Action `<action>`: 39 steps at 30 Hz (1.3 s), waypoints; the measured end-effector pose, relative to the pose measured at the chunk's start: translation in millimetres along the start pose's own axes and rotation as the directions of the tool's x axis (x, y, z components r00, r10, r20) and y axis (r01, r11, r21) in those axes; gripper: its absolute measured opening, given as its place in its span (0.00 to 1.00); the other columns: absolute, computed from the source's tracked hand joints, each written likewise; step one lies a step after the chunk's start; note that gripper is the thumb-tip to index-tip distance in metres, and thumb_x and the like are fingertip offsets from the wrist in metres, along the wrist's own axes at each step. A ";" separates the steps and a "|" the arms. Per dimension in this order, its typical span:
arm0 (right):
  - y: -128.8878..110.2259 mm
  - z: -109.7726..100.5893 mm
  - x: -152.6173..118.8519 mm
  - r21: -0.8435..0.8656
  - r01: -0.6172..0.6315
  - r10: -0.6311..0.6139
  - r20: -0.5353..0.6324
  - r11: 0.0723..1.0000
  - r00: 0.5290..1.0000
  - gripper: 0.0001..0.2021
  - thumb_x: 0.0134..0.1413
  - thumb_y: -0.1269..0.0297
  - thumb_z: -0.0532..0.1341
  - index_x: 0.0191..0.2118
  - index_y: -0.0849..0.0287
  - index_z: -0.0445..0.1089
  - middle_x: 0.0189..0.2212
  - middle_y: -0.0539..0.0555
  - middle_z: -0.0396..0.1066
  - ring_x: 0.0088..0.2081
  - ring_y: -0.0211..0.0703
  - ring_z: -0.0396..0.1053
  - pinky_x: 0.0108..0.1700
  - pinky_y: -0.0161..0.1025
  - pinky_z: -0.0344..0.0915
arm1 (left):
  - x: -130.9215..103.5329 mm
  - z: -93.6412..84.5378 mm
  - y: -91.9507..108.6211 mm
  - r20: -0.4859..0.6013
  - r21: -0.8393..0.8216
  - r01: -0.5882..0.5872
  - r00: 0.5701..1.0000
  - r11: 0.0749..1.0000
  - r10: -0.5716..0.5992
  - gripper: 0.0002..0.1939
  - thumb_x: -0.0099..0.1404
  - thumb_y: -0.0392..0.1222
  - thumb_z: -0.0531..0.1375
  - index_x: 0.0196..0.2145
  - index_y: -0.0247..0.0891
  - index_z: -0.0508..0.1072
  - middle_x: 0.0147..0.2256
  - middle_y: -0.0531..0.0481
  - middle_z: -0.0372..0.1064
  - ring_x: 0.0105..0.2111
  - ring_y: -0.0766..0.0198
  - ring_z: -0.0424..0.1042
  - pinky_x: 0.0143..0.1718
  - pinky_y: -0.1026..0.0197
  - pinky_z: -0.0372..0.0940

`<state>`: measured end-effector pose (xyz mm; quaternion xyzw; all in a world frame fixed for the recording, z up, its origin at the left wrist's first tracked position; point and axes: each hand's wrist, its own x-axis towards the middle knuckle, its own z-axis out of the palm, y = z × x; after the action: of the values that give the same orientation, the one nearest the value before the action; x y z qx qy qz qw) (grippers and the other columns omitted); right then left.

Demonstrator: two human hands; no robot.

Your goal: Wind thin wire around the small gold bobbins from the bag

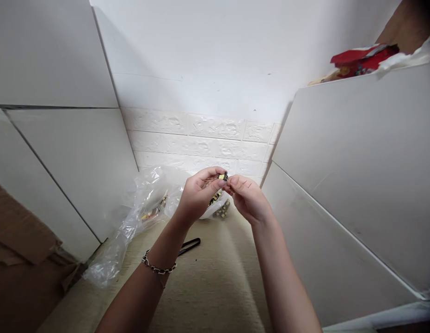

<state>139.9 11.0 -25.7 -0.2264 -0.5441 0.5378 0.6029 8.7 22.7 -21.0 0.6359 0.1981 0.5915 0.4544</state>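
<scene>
My left hand (200,192) is closed, pinching a small black-and-yellow part (222,177) that looks like a little transformer, between thumb and fingers. Against the part's right side, my right hand (248,196) is also closed, thumb and fingertips pressed together; what they pinch is too small to make out. Just below and behind the hands sits a clear plastic bag (210,213) with several similar black-and-yellow parts (222,210), partly covered by my left hand. A black looped tool (189,246) lies on the surface, its other end hidden behind my left forearm.
A larger clear plastic bag (126,233) with small coloured items spreads at the left. Cardboard (21,249) stands at the lower left. White cabinets (353,185) flank both sides, and a white brick-patterned wall (201,141) is ahead. A red packet (362,60) rests on the right cabinet.
</scene>
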 end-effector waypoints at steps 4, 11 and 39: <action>5.2 3.7 2.5 -0.004 -0.014 0.014 -0.013 1.000 1.000 0.09 0.41 0.58 0.62 0.21 0.57 0.68 0.22 0.48 0.66 0.30 0.34 0.62 0.38 0.35 0.57 | 3.2 2.9 -6.0 0.004 -0.256 0.071 0.997 0.964 -0.073 0.12 0.48 0.41 0.64 0.33 0.37 0.71 0.25 0.54 0.68 0.25 0.73 0.66 0.29 0.69 0.63; 10.9 -2.8 10.5 -0.092 0.027 -0.042 -0.162 0.995 0.986 0.08 0.41 0.58 0.61 0.23 0.58 0.68 0.23 0.48 0.65 0.28 0.34 0.61 0.39 0.35 0.58 | 8.8 -0.3 -4.4 -0.168 -0.261 0.051 0.981 0.964 -0.098 0.16 0.44 0.43 0.66 0.32 0.37 0.71 0.27 0.54 0.67 0.24 0.75 0.63 0.28 0.71 0.62; -9.1 1.8 -2.4 -0.069 0.085 -0.087 -0.033 0.994 0.996 0.14 0.50 0.53 0.53 0.24 0.55 0.68 0.34 0.51 0.66 0.41 0.41 0.62 0.42 0.38 0.59 | 3.1 -12.4 3.2 0.186 0.268 -0.190 0.972 0.945 0.143 0.25 0.44 0.38 0.66 0.43 0.39 0.69 0.31 0.48 0.70 0.29 0.68 0.65 0.34 0.63 0.62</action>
<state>142.4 5.5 -18.3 -0.2326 -0.5602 0.4887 0.6272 -3.0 27.8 -18.0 0.7555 0.1880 0.5389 0.3215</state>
